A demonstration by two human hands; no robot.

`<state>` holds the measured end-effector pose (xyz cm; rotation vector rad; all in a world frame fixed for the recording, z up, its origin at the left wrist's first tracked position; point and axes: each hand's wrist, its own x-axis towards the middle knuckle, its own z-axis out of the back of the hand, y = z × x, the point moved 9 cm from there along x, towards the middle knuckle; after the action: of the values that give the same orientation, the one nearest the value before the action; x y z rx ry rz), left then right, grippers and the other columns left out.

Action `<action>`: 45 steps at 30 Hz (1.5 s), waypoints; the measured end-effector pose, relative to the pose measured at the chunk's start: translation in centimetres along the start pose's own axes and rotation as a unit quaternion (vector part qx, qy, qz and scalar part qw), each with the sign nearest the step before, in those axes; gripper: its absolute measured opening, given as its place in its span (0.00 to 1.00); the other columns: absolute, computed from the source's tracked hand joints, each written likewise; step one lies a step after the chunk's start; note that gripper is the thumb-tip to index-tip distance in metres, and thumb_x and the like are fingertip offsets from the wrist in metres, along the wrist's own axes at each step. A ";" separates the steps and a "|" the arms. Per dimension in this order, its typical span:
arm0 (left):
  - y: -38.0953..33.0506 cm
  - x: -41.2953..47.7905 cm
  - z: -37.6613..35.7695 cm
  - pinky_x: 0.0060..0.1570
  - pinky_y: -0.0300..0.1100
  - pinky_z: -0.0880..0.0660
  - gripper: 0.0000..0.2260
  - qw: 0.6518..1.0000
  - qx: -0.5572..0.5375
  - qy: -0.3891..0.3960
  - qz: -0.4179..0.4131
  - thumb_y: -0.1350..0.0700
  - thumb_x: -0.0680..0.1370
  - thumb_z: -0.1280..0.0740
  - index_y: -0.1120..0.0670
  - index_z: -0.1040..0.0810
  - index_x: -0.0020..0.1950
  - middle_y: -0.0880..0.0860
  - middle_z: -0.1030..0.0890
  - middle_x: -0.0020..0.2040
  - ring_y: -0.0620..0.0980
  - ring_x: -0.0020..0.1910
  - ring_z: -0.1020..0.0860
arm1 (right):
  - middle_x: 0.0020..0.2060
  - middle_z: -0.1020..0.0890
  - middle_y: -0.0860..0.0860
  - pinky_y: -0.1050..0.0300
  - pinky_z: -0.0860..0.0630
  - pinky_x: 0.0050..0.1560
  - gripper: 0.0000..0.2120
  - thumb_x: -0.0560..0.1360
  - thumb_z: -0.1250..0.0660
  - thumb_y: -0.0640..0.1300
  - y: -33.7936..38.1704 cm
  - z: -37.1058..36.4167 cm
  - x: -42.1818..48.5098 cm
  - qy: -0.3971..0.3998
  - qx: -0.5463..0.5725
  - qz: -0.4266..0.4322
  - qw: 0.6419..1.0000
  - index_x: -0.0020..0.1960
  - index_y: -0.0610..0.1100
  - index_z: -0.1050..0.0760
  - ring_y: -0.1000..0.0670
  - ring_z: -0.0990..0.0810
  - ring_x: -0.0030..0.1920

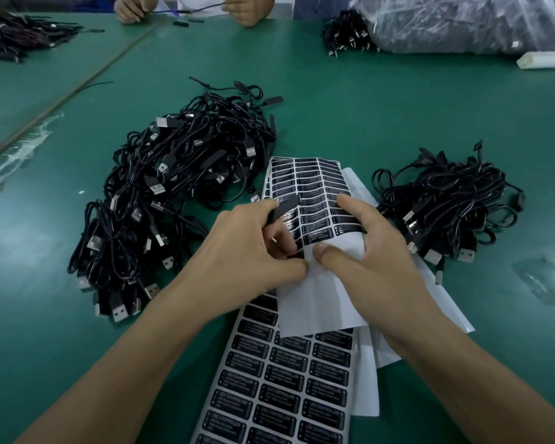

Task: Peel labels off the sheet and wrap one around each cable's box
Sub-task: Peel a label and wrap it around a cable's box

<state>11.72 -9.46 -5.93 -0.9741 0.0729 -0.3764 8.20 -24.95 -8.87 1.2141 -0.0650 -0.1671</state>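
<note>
A partly peeled label sheet, black labels at its far end and bare white backing nearer me, is raised over the green table. My right hand grips its curled middle, thumb pressing on the white backing. My left hand holds a cable's small black box between its fingers, while thumb and fingertips pinch at a label on the sheet's near edge. A full label sheet lies flat under my forearms. A big heap of black USB cables lies to the left.
A smaller heap of cables lies to the right. Spent white backing sheets lie under the raised sheet. Another person's hands work a cable at the far edge. Clear bags of cables sit far right, and another cable pile far left.
</note>
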 end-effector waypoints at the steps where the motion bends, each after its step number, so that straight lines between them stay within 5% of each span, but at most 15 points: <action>1: 0.0 0.1 0.1 0.34 0.52 0.21 0.15 1.000 0.001 -0.003 0.000 0.54 0.62 0.24 0.52 0.31 0.35 0.45 0.17 0.37 0.47 0.32 0.20 | 0.64 0.23 0.62 0.48 0.28 0.68 0.31 0.75 0.29 0.44 -0.1 0.0 0.1 0.001 0.000 0.001 1.000 0.74 0.59 0.35 0.57 0.25 0.66; 5: 0.0 0.0 -0.1 0.33 0.42 0.19 0.13 1.000 -0.004 0.001 -0.005 0.55 0.65 0.21 0.55 0.24 0.40 0.45 0.16 0.36 0.42 0.32 0.18 | 0.66 0.24 0.61 0.47 0.29 0.69 0.32 0.75 0.29 0.44 -0.3 0.0 -0.1 -0.001 0.002 0.002 1.000 0.74 0.60 0.35 0.56 0.27 0.68; 12: 0.3 0.0 -0.2 0.35 0.43 0.18 0.13 1.000 -0.001 0.000 0.005 0.57 0.67 0.20 0.58 0.23 0.41 0.44 0.15 0.36 0.42 0.34 0.17 | 0.68 0.26 0.62 0.48 0.31 0.71 0.33 0.76 0.28 0.45 0.0 -0.1 0.0 0.006 -0.017 0.004 1.000 0.76 0.59 0.37 0.58 0.28 0.69; 18: 0.7 -0.1 -0.4 0.37 0.54 0.19 0.13 1.000 0.001 0.000 0.018 0.59 0.67 0.23 0.60 0.28 0.38 0.43 0.15 0.35 0.45 0.35 0.16 | 0.68 0.27 0.64 0.53 0.31 0.71 0.33 0.76 0.28 0.45 0.4 -0.3 -0.1 0.003 -0.034 0.015 0.999 0.76 0.57 0.37 0.60 0.29 0.68; 23: 1.0 -0.1 -0.3 0.43 0.66 0.22 0.21 0.997 -0.060 0.012 0.040 0.58 0.65 0.25 0.52 0.40 0.35 0.51 0.14 0.36 0.64 0.43 0.17 | 0.60 0.26 0.71 0.66 0.32 0.63 0.32 0.76 0.27 0.44 0.5 -0.2 -0.1 0.004 -0.019 0.013 1.000 0.75 0.59 0.36 0.68 0.29 0.63; 29: 1.3 0.2 0.2 0.48 0.68 0.22 0.20 0.996 -0.080 0.002 0.043 0.57 0.66 0.26 0.50 0.40 0.35 0.58 0.15 0.37 0.65 0.45 0.18 | 0.64 0.27 0.66 0.62 0.30 0.64 0.31 0.76 0.28 0.43 0.2 0.1 -0.1 -0.004 0.017 0.011 1.000 0.74 0.60 0.35 0.64 0.28 0.64; 32: 1.2 0.2 0.8 0.46 0.66 0.23 0.19 0.996 -0.072 -0.026 0.054 0.57 0.64 0.28 0.47 0.40 0.33 0.64 0.18 0.38 0.65 0.43 0.18 | 0.66 0.28 0.68 0.69 0.32 0.55 0.31 0.76 0.29 0.44 0.4 0.1 -0.2 -0.002 -0.006 0.025 1.000 0.74 0.61 0.36 0.70 0.30 0.62; 36: 1.2 0.2 2.4 0.43 0.55 0.21 0.18 0.985 -0.129 -0.092 0.061 0.60 0.63 0.30 0.47 0.41 0.32 0.67 0.26 0.33 0.52 0.34 0.25 | 0.65 0.28 0.66 0.59 0.34 0.59 0.33 0.75 0.30 0.51 0.5 0.3 -0.6 -0.016 -0.078 0.038 0.996 0.74 0.65 0.41 0.60 0.31 0.66; 39: 0.6 0.0 3.6 0.42 0.43 0.25 0.21 0.976 -0.158 -0.149 0.033 0.63 0.65 0.30 0.47 0.41 0.30 0.62 0.34 0.31 0.52 0.36 0.29 | 0.50 0.24 0.62 0.64 0.32 0.43 0.36 0.73 0.31 0.60 0.9 -0.2 -1.2 0.005 -0.167 0.036 0.985 0.73 0.70 0.47 0.65 0.25 0.47; 41: 0.5 -0.1 4.0 0.38 0.37 0.23 0.23 0.970 -0.168 -0.171 0.026 0.68 0.68 0.30 0.49 0.41 0.31 0.67 0.31 0.31 0.52 0.34 0.26 | 0.41 0.24 0.58 0.61 0.33 0.40 0.37 0.72 0.34 0.65 1.5 -0.5 -1.7 0.023 -0.248 0.048 0.967 0.74 0.70 0.51 0.63 0.28 0.44; 45: 1.0 0.0 3.5 0.29 0.31 0.26 0.25 0.970 -0.176 -0.165 0.037 0.72 0.70 0.30 0.51 0.43 0.32 0.59 0.24 0.28 0.48 0.31 0.20 | 0.39 0.23 0.55 0.50 0.27 0.45 0.42 0.65 0.48 0.80 2.4 -0.2 -2.2 0.027 -0.427 0.059 0.902 0.74 0.68 0.55 0.47 0.24 0.47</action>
<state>12.77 -6.20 -4.77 -1.3695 -0.1296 -0.1285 6.29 -23.59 -6.56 0.3309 -0.0111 -0.0397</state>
